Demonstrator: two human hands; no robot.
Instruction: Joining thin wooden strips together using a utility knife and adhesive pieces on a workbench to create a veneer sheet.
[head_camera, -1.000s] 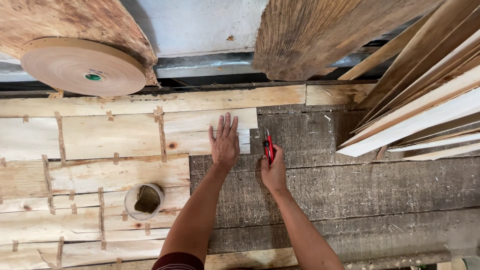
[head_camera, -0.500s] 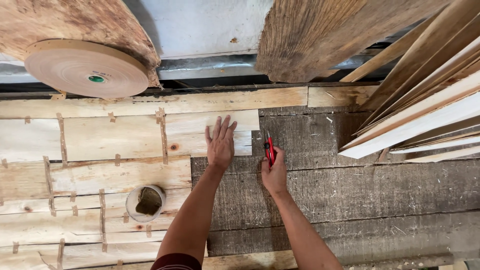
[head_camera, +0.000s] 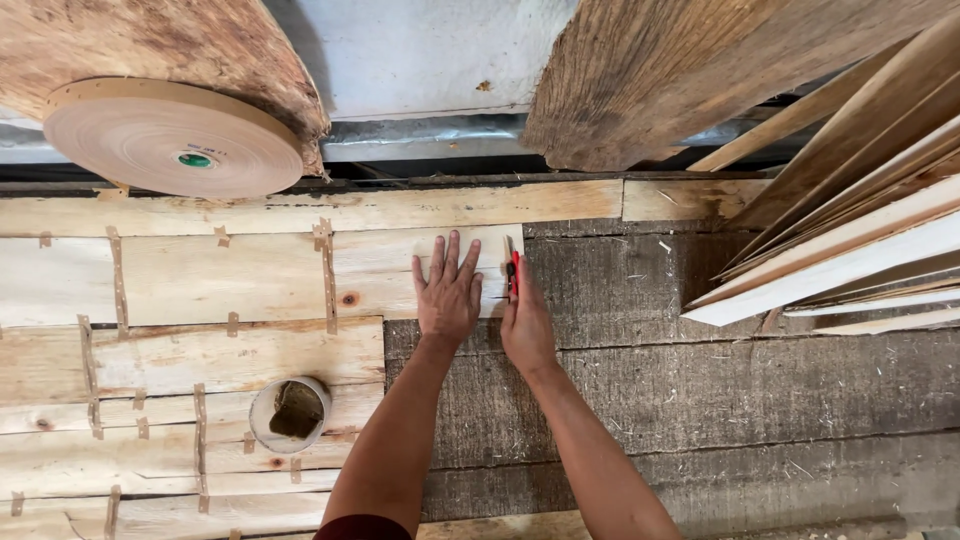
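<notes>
**Right grip closed on red cutter, left palm flat on veneer**

Right hand (head_camera: 527, 325) holds a red-handled cutter (head_camera: 513, 272), fingers wrapped round it, blade end pointing away from the person, right at the right-hand edge of the pale veneer sheet (head_camera: 260, 275). Left hand (head_camera: 447, 296) is not gripping anything: palm down, fingers spread wide, pressing flat on the same sheet just beside the cutter. The hands are nearly touching, thumb side to thumb side.

Veneer sheet lies on the counter (head_camera: 700, 400), a dark grey rough surface that shows bare to the right of the hands. More pale veneer strips sit left and below, joined with short brown tape pieces (head_camera: 325, 275). A small tape roll (head_camera: 291, 412) lies on those strips, near the left forearm. A large brown paper-tape reel (head_camera: 172, 138) sits at the far left, leaning on a rough wood slab (head_camera: 150, 40). Another rough slab (head_camera: 690, 70) stands at the far edge, centre-right. Stacked thin wood boards (head_camera: 850, 230) fan out at the right, overhanging the counter, well apart from the hands.
</notes>
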